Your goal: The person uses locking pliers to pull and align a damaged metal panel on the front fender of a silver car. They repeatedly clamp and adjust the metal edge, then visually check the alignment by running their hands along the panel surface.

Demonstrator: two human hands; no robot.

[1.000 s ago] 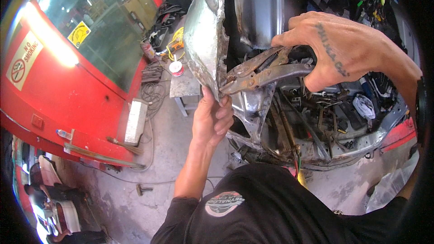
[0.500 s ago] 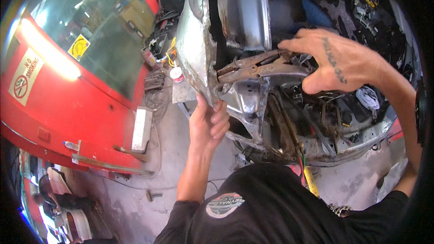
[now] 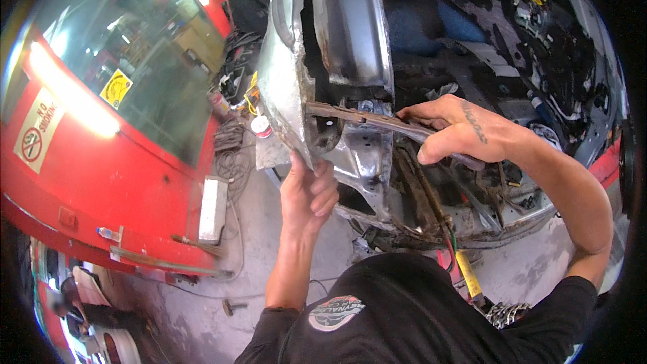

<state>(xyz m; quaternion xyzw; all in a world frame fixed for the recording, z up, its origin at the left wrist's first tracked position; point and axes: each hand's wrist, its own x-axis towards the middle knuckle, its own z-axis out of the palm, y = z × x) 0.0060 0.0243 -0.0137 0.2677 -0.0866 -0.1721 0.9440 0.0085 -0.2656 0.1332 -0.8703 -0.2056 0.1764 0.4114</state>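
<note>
My left hand (image 3: 309, 192) pinches the lower tip of a pale metal body panel (image 3: 282, 94) on a partly stripped car. My right hand (image 3: 468, 131) is wrapped round the handles of worn, rusty locking pliers (image 3: 367, 120). Their jaws point left and meet the panel's inner edge above my left hand; whether they grip the metal I cannot tell. Behind the pliers stands the bare inner metalwork (image 3: 367, 155). A long grey channel-shaped metal piece (image 3: 354, 34) runs upward beside the panel, with a dark gap between them.
The dark car interior (image 3: 438, 27) holds loose wiring and debris. At left is a red wall (image 3: 81, 182) with a window. A white box (image 3: 213, 209), cables and a hammer (image 3: 233, 307) lie on the floor. Beside me stands a yellow bar (image 3: 468, 274); another person (image 3: 81, 303) is at lower left.
My right hand has moved lower, turning the pliers so their handles show edge-on and slope down to the right. My left hand keeps its hold on the panel tip.
</note>
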